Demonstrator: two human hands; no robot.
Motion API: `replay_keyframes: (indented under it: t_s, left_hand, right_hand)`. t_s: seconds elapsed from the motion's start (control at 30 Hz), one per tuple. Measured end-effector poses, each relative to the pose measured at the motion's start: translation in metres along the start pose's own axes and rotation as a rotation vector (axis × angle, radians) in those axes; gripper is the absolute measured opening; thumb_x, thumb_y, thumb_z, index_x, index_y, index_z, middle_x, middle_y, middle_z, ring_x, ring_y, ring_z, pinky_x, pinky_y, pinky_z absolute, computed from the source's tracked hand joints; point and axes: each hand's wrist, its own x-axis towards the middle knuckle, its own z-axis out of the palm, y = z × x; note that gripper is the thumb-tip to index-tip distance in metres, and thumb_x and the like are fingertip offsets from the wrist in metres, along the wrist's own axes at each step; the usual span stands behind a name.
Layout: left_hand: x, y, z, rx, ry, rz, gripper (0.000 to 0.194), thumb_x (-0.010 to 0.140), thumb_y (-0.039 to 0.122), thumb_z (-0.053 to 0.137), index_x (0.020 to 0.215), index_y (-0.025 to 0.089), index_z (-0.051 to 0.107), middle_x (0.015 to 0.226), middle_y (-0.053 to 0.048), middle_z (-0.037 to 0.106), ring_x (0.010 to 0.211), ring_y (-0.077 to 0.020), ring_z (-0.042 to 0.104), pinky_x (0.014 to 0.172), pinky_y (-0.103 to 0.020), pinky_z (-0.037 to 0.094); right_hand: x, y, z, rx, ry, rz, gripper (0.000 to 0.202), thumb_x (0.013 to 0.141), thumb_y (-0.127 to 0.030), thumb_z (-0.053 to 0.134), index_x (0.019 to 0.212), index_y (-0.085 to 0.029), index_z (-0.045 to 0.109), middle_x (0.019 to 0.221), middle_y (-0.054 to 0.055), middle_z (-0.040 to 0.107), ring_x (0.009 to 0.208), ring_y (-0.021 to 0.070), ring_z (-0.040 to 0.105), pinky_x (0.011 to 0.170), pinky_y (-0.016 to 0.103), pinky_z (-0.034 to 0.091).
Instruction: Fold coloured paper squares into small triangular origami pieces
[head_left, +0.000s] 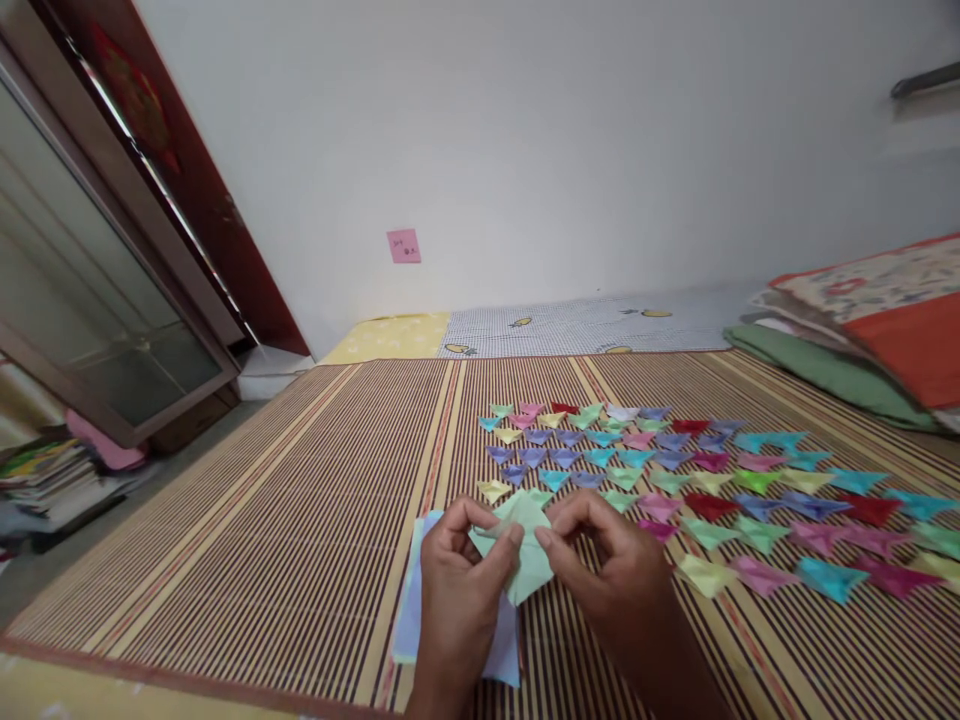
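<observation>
A pale green square of paper (531,572), partly folded, is held up between my two hands above the striped mat. My left hand (463,575) pinches its left side between thumb and fingers. On the right edge, my right hand (611,555) grips it with thumb and forefinger. Beneath my left hand lies a stack of paper sheets (502,655), with blue and pale green showing; the hand and wrist hide much of it. Many small folded paper pieces (757,482) in several colours lie in rows beyond and to the right of my hands.
The striped bamboo mat (300,520) covers the bed. Folded bedding with a green pillow (825,375) is piled at the far right. A pink note (404,246) sticks to the white wall behind. At left stand a glass-panelled door (105,290) and a pile of books (52,480).
</observation>
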Motion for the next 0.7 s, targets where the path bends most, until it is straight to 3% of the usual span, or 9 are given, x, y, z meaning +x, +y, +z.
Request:
replay_keyframes:
  t_s: [0.03,0.1,0.23,0.37,0.6,0.7]
  left_hand:
    - [0.0,0.0,-0.001,0.016,-0.001,0.009,0.04,0.067,0.037,0.089,0.07,0.019,0.053,0.059,0.007,0.049,0.048,-0.0064,0.042,0.045,-0.017,0.037]
    - [0.0,0.0,-0.001,0.054,-0.018,0.024,0.036,0.071,0.035,0.088,0.073,0.019,0.056,0.059,0.008,0.049,0.047,-0.0058,0.04,0.044,-0.016,0.035]
    - [-0.002,0.003,0.0,-0.014,-0.13,0.0,0.033,0.077,0.034,0.085,0.089,0.02,0.057,0.068,0.004,0.063,0.052,-0.0082,0.052,0.048,-0.016,0.043]
    - [-0.004,0.007,0.003,-0.106,-0.159,-0.046,0.048,0.076,0.033,0.087,0.113,0.02,0.059,0.073,0.001,0.07,0.061,-0.0123,0.063,0.057,-0.019,0.049]
    - [0.001,0.004,-0.006,-0.099,-0.259,-0.084,0.039,0.088,0.037,0.075,0.119,0.016,0.065,0.065,0.003,0.063,0.056,-0.01,0.054,0.055,-0.019,0.043]
    - [0.004,0.005,-0.011,-0.107,-0.237,-0.069,0.035,0.092,0.039,0.07,0.119,0.017,0.068,0.074,-0.001,0.068,0.066,-0.0125,0.06,0.066,-0.022,0.048]
  right_hand:
    - [0.0,0.0,0.0,0.007,0.007,0.038,0.009,0.087,-0.029,0.066,0.084,-0.022,0.061,0.075,-0.002,0.063,0.071,0.0172,0.062,0.067,0.03,0.049]
    - [0.0,0.001,0.001,0.045,-0.028,0.108,0.017,0.088,-0.034,0.069,0.099,-0.022,0.065,0.079,-0.002,0.065,0.074,0.018,0.063,0.068,0.03,0.049]
    - [-0.001,0.0,0.003,0.163,-0.122,0.132,0.023,0.096,-0.039,0.062,0.081,-0.022,0.065,0.072,-0.002,0.059,0.066,0.0151,0.056,0.06,0.027,0.043]
    - [-0.001,0.0,0.003,0.212,-0.078,0.128,0.025,0.096,-0.037,0.063,0.077,-0.021,0.065,0.07,-0.003,0.058,0.064,0.0141,0.053,0.059,0.027,0.041]
    - [0.002,0.003,-0.001,0.216,-0.037,0.156,0.024,0.093,-0.037,0.066,0.075,-0.021,0.065,0.069,-0.002,0.06,0.064,0.0145,0.053,0.057,0.027,0.04]
    - [0.003,0.006,-0.003,0.215,-0.046,0.147,0.024,0.093,-0.038,0.065,0.076,-0.021,0.065,0.069,-0.001,0.06,0.065,0.0152,0.054,0.059,0.027,0.041]
